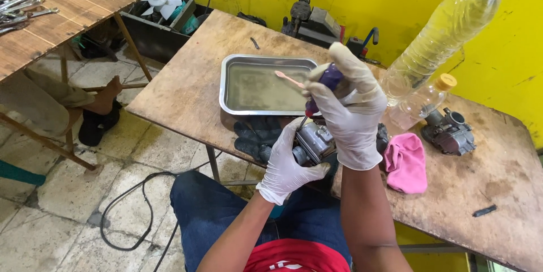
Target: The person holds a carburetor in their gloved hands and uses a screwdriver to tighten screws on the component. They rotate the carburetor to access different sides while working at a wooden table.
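While the left hand (pixel 285 161) cups the grey metal carburetor (pixel 313 142) from below, fingers wrapped tight round its body, the right hand (pixel 349 110) closes its grip on a screwdriver (pixel 320 88) with a purple-and-red handle. Shaft points down at about 7 o'clock into the top of the part; tip is hidden, so seating can't be confirmed. Both hands wear white gloves, probably against the fluid nearby.

The carburetor is held just off the near edge of the worktop (pixel 186 88), above the lap. My read: the low cradle steadies it against the push of the tool coming from above.

At 12 o'clock from the grip sits a steel tray (pixel 226 82) holding shallow murky liquid; a thin pink-tipped stick (pixel 287 79) shows over it, and how it is held is unclear. Just under the hands, at 9 o'clock, lie dark work gloves (pixel 251 136). At 3 o'clock lies a pink rag (pixel 407 161), close enough for wiping. Further out at 2 o'clock stand a large clear bottle (pixel 447 28) of yellowish liquid with a red cap, leaning, a small bottle (pixel 421 102) with an orange cap, and a second carburetor (pixel 449 133).

Far at 10 o'clock, wrenches (pixel 25 0) lie on a separate wooden table.
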